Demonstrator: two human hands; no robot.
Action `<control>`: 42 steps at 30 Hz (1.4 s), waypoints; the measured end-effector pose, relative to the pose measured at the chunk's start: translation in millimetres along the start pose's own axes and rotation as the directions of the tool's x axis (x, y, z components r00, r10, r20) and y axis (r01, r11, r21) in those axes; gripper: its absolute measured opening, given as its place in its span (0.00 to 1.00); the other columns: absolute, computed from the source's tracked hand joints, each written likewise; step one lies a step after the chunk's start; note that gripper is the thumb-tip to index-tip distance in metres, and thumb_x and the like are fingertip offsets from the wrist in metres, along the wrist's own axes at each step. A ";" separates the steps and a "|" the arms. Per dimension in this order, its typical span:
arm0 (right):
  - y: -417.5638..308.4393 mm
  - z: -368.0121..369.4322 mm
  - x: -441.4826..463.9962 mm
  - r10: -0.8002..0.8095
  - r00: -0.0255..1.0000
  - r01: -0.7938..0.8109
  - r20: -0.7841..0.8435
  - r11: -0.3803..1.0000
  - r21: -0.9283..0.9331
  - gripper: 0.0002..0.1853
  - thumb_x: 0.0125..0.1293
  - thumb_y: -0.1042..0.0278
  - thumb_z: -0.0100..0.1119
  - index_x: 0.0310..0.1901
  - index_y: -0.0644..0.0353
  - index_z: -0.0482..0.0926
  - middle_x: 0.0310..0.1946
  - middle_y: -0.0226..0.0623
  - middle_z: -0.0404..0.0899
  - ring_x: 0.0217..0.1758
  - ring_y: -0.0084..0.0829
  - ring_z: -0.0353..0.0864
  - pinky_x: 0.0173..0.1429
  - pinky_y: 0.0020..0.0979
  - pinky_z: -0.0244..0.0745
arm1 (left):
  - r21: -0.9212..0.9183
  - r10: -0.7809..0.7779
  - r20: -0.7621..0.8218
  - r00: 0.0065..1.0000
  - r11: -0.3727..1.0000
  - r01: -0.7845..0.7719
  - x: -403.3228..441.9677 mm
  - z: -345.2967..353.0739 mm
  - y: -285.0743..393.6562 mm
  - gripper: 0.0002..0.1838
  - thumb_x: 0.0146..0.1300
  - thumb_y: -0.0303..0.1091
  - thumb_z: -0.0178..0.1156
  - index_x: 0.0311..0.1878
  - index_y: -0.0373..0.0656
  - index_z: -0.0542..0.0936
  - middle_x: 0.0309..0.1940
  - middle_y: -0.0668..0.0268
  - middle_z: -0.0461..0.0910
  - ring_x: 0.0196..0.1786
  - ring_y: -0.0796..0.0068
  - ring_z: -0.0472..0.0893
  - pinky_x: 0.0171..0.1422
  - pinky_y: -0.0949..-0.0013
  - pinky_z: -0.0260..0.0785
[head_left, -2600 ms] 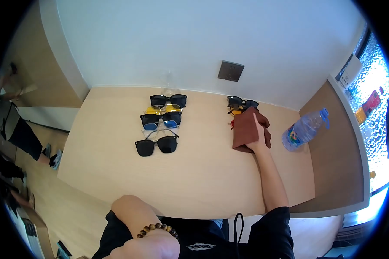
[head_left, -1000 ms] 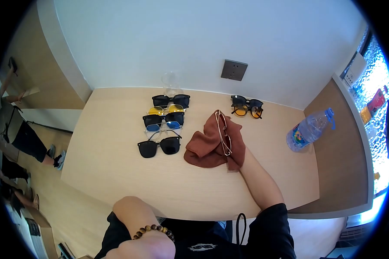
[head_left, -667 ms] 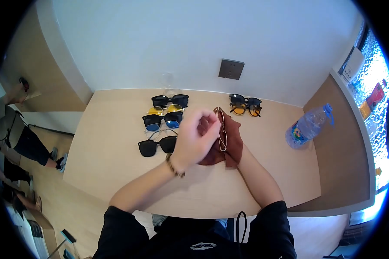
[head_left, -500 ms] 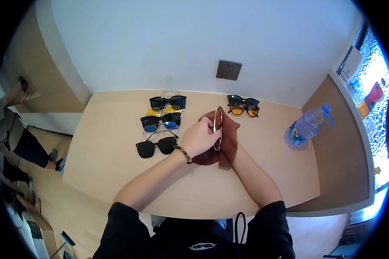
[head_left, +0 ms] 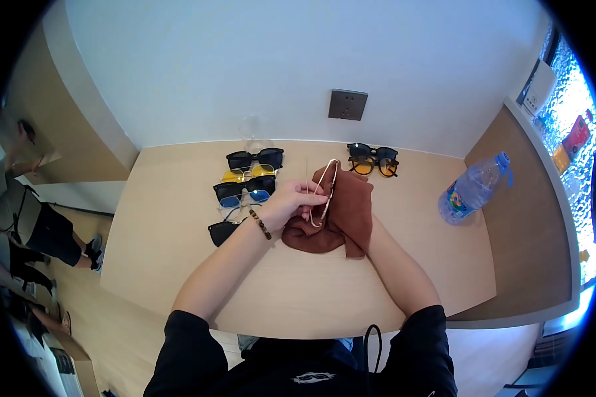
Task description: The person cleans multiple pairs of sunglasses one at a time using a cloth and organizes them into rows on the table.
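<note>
My left hand (head_left: 289, 206) is closed, pinching a pair of thin gold-rimmed glasses (head_left: 330, 193) held on edge above the table. Against the lenses lies a brown cloth (head_left: 352, 208), bunched around my right hand. That hand's fingers are hidden under the cloth, which it grips at the right side of the glasses. Left of my left hand, several pairs stand in a column: black sunglasses (head_left: 255, 159), yellow-lensed glasses (head_left: 234, 176), another black pair (head_left: 226, 190), blue-lensed glasses (head_left: 258, 196) and a black pair (head_left: 222, 233) partly covered by my wrist.
At the back right of the table (head_left: 278, 284) sit dark sunglasses (head_left: 360, 149) and orange-lensed glasses (head_left: 362, 169). A plastic bottle (head_left: 469, 190) stands near the right partition (head_left: 526, 231). A wall socket (head_left: 347, 104) is ahead. People (head_left: 53, 228) are on the far left.
The glasses have tilted and turned, showing more of the frame and a raised temple arm. My left hand has shifted slightly left, and the cloth has bunched more to the right.
</note>
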State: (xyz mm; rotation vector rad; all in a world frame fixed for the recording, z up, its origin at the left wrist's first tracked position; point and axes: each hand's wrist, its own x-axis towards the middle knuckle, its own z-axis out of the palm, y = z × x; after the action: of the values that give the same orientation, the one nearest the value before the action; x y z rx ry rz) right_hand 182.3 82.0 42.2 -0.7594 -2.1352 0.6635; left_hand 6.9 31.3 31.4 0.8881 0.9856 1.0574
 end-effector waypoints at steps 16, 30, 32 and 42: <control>-18.0 -17.5 -0.1 0.209 0.856 -0.501 0.473 0.112 0.858 0.15 0.76 0.60 0.48 0.33 0.57 0.76 0.32 0.25 0.74 0.38 0.18 0.76 0.45 0.25 0.75 | -0.465 0.072 -0.121 0.990 0.877 -0.120 0.0 -38.7 17.5 0.18 0.70 0.26 0.57 0.62 0.35 0.75 0.39 0.70 0.80 0.30 0.86 0.70 0.27 0.82 0.60; 2.8 -6.6 -5.5 -0.078 0.802 -0.574 0.593 -0.375 0.727 0.14 0.74 0.50 0.50 0.38 0.50 0.74 0.33 0.26 0.73 0.36 0.21 0.73 0.40 0.27 0.72 | -0.049 -0.115 -0.025 0.993 0.992 0.114 -6.9 -40.5 27.1 0.16 0.71 0.26 0.55 0.59 0.34 0.80 0.38 0.71 0.82 0.21 0.91 0.58 0.23 0.83 0.48; -24.7 -23.3 -4.4 0.110 0.781 -0.590 0.615 -0.193 0.784 0.15 0.74 0.48 0.49 0.37 0.50 0.74 0.33 0.26 0.73 0.36 0.21 0.73 0.39 0.28 0.71 | -0.021 -0.085 -0.069 0.994 0.996 0.084 -5.6 -39.5 24.9 0.14 0.70 0.26 0.56 0.57 0.35 0.80 0.40 0.69 0.84 0.21 0.90 0.62 0.23 0.82 0.52; 16.7 -13.3 0.7 -0.058 0.991 0.054 0.117 0.998 0.040 0.20 0.53 0.50 0.69 0.37 0.53 0.72 0.34 0.30 0.73 0.41 0.30 0.75 0.48 0.31 0.70 | 0.128 0.165 -0.312 0.936 0.983 -0.130 -10.1 -19.0 37.1 0.10 0.72 0.31 0.61 0.51 0.37 0.81 0.42 0.62 0.86 0.36 0.80 0.83 0.43 0.78 0.75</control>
State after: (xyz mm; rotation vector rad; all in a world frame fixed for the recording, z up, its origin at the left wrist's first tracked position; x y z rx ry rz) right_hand 197.5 96.7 39.2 -0.6523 -2.2361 0.7318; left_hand -23.2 33.2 62.0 0.9032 1.2717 1.3168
